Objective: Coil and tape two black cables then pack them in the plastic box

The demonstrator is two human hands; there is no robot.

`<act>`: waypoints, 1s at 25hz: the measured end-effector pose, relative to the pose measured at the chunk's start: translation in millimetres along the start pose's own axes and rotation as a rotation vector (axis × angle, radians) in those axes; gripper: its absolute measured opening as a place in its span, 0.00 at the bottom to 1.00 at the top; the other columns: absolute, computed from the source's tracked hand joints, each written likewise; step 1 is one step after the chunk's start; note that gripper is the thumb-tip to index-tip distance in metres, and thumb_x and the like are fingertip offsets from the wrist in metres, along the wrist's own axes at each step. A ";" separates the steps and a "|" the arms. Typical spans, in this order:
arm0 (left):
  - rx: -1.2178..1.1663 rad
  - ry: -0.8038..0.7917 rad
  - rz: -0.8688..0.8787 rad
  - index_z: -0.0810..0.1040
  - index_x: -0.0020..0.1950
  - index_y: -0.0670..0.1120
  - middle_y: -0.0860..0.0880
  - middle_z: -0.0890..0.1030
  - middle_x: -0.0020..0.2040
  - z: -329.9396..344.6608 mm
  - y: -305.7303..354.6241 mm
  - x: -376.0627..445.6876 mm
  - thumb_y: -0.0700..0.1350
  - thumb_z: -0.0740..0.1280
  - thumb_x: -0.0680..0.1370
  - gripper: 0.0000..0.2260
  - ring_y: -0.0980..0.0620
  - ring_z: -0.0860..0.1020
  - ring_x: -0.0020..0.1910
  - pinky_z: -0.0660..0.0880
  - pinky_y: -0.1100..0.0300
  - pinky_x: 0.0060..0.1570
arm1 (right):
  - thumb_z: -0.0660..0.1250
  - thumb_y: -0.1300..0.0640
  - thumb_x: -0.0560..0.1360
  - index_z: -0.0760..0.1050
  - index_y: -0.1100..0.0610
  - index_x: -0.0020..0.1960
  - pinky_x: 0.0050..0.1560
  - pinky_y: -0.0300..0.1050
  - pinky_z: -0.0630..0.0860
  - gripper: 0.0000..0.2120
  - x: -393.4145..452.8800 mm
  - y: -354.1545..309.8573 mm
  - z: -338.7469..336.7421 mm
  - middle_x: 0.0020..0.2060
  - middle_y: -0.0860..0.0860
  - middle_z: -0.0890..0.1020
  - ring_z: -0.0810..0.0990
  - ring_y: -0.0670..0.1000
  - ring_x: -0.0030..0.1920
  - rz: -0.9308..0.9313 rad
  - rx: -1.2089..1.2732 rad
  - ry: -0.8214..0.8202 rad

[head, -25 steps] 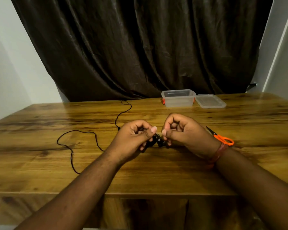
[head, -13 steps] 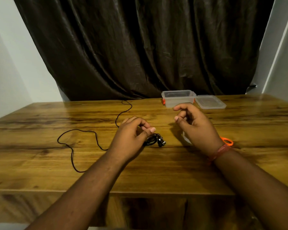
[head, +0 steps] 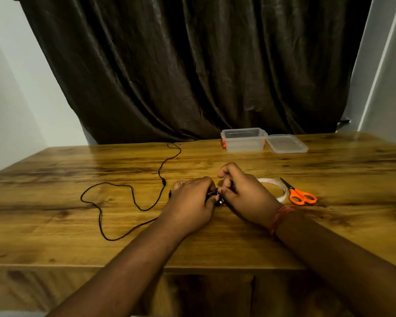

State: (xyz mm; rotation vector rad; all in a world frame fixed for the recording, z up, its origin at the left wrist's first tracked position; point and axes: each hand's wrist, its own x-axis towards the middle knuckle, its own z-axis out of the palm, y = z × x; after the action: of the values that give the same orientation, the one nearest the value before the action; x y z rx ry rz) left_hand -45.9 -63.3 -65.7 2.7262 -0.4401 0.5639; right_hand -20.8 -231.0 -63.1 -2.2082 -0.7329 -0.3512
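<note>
A glossy wooden table [head: 215,243] stands before a dark pleated curtain [head: 192,65] with pale walls to either side. At the table's middle the left hand [head: 190,204] and the right hand [head: 242,195] meet, fingers curled and pinching a small bundle of black cable [head: 218,199], apparently already coiled though the hands hide most of it, while a second black cable [head: 124,197] sprawls loose across the left side. Just right of the right hand lie a roll of clear tape [head: 277,187], partly hidden by it, and orange-handled scissors [head: 301,196], with the open plastic box [head: 244,140] and its lid [head: 286,144] at the far edge.
</note>
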 end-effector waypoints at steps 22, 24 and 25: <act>-1.754 0.094 -0.339 0.73 0.43 0.44 0.40 0.81 0.45 -30.6 -16.2 7.0 0.37 0.67 0.75 0.05 0.49 0.82 0.37 0.80 0.48 0.44 | 0.65 0.56 0.77 0.73 0.54 0.59 0.52 0.51 0.80 0.11 -7.1 -26.4 -10.8 0.50 0.49 0.82 0.81 0.47 0.51 -0.371 -0.117 0.447; -1.877 -0.076 -0.290 0.74 0.42 0.43 0.39 0.80 0.44 -30.9 -14.9 4.8 0.37 0.70 0.73 0.05 0.49 0.81 0.35 0.77 0.40 0.58 | 0.66 0.60 0.77 0.71 0.54 0.57 0.53 0.54 0.80 0.10 -3.6 -21.3 -17.2 0.46 0.47 0.81 0.81 0.46 0.54 -0.246 0.160 0.453; -1.893 -0.156 -0.268 0.74 0.43 0.43 0.40 0.80 0.43 -29.5 -14.3 3.8 0.37 0.70 0.72 0.05 0.50 0.81 0.35 0.74 0.36 0.62 | 0.66 0.62 0.77 0.71 0.54 0.57 0.56 0.55 0.79 0.11 -2.6 -20.0 -18.2 0.44 0.47 0.81 0.81 0.46 0.56 -0.218 0.274 0.419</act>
State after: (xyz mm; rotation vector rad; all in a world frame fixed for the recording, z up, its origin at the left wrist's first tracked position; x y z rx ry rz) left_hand -47.1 -40.5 -41.9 0.9370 -0.3117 -0.1945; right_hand -35.2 -234.9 -40.5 -1.7244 -0.7378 -0.7507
